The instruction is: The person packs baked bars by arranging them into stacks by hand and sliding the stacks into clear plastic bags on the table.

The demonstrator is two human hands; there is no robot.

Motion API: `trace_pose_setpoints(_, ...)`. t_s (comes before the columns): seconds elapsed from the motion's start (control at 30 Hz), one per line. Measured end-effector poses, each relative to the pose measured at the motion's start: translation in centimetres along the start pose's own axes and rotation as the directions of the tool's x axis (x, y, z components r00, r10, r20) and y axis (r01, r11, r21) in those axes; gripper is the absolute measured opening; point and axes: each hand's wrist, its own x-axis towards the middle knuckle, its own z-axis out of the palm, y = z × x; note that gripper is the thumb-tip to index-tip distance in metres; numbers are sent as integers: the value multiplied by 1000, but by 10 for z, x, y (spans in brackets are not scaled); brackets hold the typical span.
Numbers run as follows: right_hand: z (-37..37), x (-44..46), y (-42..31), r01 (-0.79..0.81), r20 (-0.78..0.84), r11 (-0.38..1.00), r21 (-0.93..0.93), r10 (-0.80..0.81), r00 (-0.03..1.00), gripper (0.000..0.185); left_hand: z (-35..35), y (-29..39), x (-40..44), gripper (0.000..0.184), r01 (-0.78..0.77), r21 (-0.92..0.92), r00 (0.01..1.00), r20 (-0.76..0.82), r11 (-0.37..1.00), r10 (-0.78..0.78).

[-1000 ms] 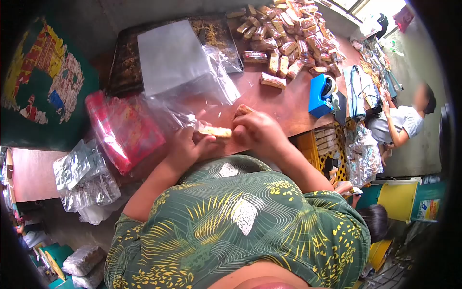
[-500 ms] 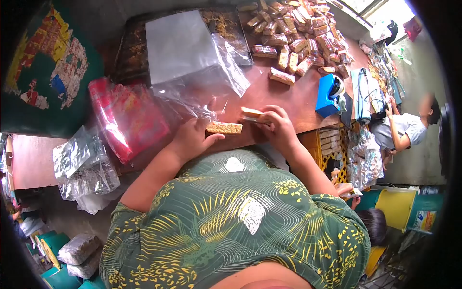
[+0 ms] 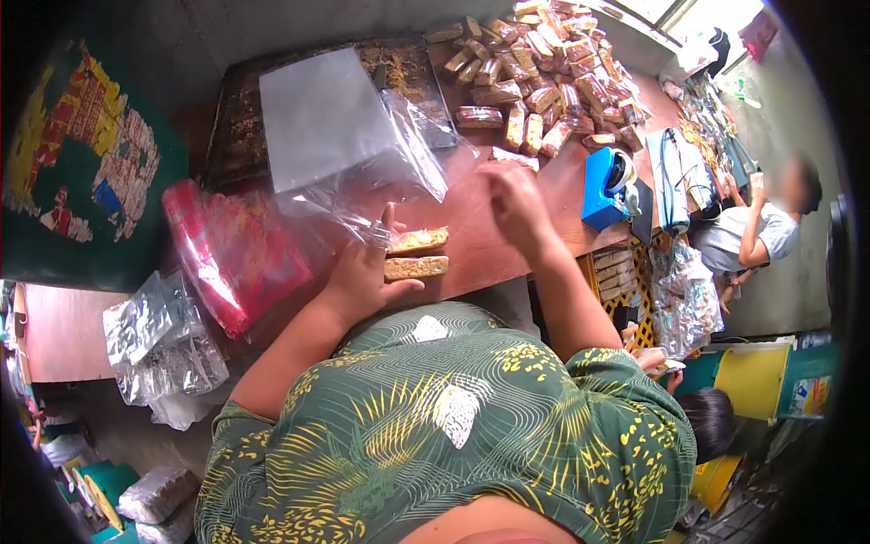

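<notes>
Two clear-wrapped slices of cake or biscuit, an upper slice (image 3: 419,240) and a lower slice (image 3: 417,267), lie side by side near the table's front edge. My left hand (image 3: 361,276) is closed around their left ends, with the thumb below and a finger above. My right hand (image 3: 518,198) is over the table beside the pile of wrapped slices (image 3: 544,77). Its blurred fingers partly cover the nearest slice (image 3: 518,158), and I cannot tell whether they grip it.
A blue tape dispenser (image 3: 600,195) stands at the right. Clear plastic sheets (image 3: 326,118) lie on a dark tray (image 3: 240,136). A red plastic package (image 3: 227,263) and clear bags (image 3: 168,344) are at the left. Another person (image 3: 757,227) sits at the far right.
My right hand has left its slice against the one in my left hand and moved up and away toward the pile. Two slices are now together at my left hand.
</notes>
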Motion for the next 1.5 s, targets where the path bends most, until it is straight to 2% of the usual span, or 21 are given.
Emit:
trace_pose_setpoints(0.1,-9,4,45,-141,-76,969,-202,128,989,28,3,-2,-1,135,19,128,999,46,992,-25)
trace_pose_setpoints(0.17,-13,3,47,-194,60,953,-234,213,975,19,5,-4,-4,136,69,163,993,86,984,-84)
trace_pose_setpoints(0.2,-14,2,41,-120,105,967,-225,147,984,17,4,-4,-5,135,90,161,990,95,983,-106)
trace_pose_setpoints(0.3,-27,11,38,-300,298,953,-34,296,908,28,2,0,-2,133,74,211,992,80,975,-93)
trace_pose_setpoints(0.37,-23,27,55,-259,91,965,-50,262,961,32,3,0,-2,132,65,235,994,68,970,-84)
trace_pose_setpoints(0.4,-24,39,49,-326,21,938,-120,331,944,37,5,-3,-2,132,71,234,994,68,970,-89)
trace_pose_setpoints(0.43,-20,48,52,-276,-85,953,-125,267,960,40,6,-5,-2,131,77,235,993,65,969,-95)
trace_pose_setpoints(0.5,-1,52,66,-261,-90,830,-493,250,964,45,5,-4,-2,130,122,189,984,103,974,-143)
trace_pose_setpoints(0.63,3,73,90,-439,-54,741,-508,482,875,46,1,-4,-2,128,142,127,979,129,982,-159)
trace_pose_setpoints(0.7,-11,70,86,-501,-61,792,-349,514,856,40,-3,-1,-3,125,139,125,977,144,982,-157)
trace_pose_setpoints(0.77,-16,51,94,-385,-100,888,-250,372,923,37,-4,0,-2,124,157,122,969,171,980,-177)
trace_pose_setpoints(0.8,-20,41,92,-465,-29,870,-166,467,884,37,-6,2,0,114,83,110,989,111,990,-96)
trace_pose_setpoints(0.87,-30,21,87,-629,132,777,-19,626,769,36,-6,0,1,113,102,120,984,136,988,-118)
trace_pose_setpoints(0.97,-47,3,85,-489,86,821,-296,533,842,25,-5,-1,1,112,175,79,963,195,981,-187)
trace_pose_setpoints(1.07,-58,-4,100,-382,-133,886,-264,359,924,21,-7,1,3,111,174,32,965,196,984,-177)
trace_pose_setpoints(1.17,-62,24,93,-481,-107,874,-63,474,874,22,-10,3,4,112,180,20,965,192,983,-181)
trace_pose_setpoints(1.27,-45,71,96,-318,-142,948,-18,312,939,24,-12,6,4,113,186,88,960,196,979,-200)
trace_pose_setpoints(1.3,-39,89,99,-208,-118,976,-62,200,973,30,-12,6,5,113,181,123,960,195,976,-203)
trace_pose_setpoints(1.33,-31,108,105,-283,-55,958,-34,281,958,36,-13,7,5,114,192,120,955,203,974,-214)
trace_pose_setpoints(1.4,-7,138,140,-93,-13,982,-165,92,996,43,-13,8,6,116,214,111,945,226,970,-235)
trace_pose_setpoints(1.5,13,152,155,-239,207,916,-321,314,926,54,-10,3,4,112,179,29,966,184,983,-181)
